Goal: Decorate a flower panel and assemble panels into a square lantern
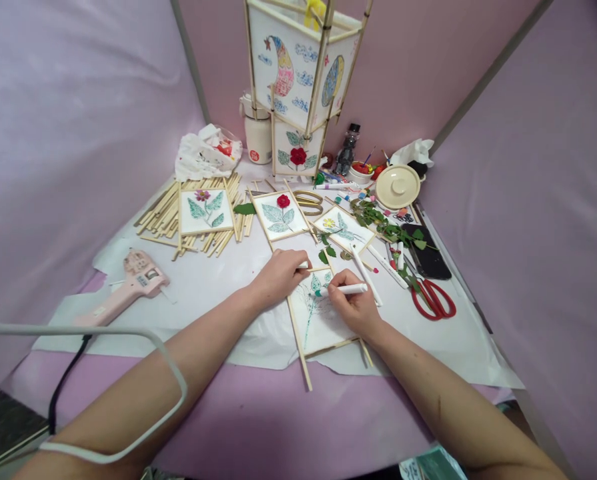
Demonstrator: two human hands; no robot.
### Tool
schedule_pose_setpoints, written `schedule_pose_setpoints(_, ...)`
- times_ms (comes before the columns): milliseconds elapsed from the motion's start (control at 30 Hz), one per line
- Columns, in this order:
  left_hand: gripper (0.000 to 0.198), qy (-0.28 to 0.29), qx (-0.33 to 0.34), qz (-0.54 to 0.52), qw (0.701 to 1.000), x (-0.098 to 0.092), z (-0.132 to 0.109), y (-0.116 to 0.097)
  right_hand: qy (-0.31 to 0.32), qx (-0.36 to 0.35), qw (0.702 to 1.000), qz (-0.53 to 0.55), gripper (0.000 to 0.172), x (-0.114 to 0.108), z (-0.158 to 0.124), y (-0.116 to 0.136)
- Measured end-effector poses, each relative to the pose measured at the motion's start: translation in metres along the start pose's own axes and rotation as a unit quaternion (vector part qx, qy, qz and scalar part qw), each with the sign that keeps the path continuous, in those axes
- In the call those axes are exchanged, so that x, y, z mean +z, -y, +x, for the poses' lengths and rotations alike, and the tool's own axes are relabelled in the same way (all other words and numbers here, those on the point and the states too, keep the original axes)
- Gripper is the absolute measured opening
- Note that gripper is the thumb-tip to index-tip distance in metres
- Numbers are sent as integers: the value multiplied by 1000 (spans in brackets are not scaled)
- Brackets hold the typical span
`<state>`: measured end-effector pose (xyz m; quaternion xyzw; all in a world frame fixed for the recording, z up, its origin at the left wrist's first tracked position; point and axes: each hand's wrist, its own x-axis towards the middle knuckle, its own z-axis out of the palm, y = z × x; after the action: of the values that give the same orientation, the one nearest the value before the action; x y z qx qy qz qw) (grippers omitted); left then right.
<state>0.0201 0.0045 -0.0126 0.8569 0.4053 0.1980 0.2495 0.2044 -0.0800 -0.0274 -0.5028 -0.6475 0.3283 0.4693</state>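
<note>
Right hand (354,305): I have its grip pinching a white marker (352,289) near the tip end, barrel roughly level, green tip at the drawn leaves of a framed panel (328,330). Left hand (279,275): fingers curled at the panel's upper left edge, a small white piece (303,265) pinched at thumb and forefinger; I cannot tell what it is.

Panel position: flat on the white sheet (218,293) over the counter (258,417), between my two forearms. One slat of its frame runs out past the lower left corner. Drawing: green stem and some green leaves; other leaves thin outline only.

Surroundings, as read from my head view. Beyond the panel, three framed pictures: magenta flower (191,223) partly over a pile of wooden sticks (161,217), red flower (267,229) in the middle, yellow flower (354,235) to the right. Behind these, an upright lantern (258,63) with a moon and clouds on one side. Left: pink glue gun (134,283). Right: loose white markers (389,268) just beside the right hand, then red-handled scissors (449,305), dark phone (434,257) and leafy sprigs (391,231).
</note>
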Motion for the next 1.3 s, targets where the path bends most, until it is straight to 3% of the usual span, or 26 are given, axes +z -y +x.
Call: schedule_pose_setpoints(1300, 8, 1, 7, 11, 1000, 0, 0, 1, -35, 17, 999, -33, 16, 1, 1, -1)
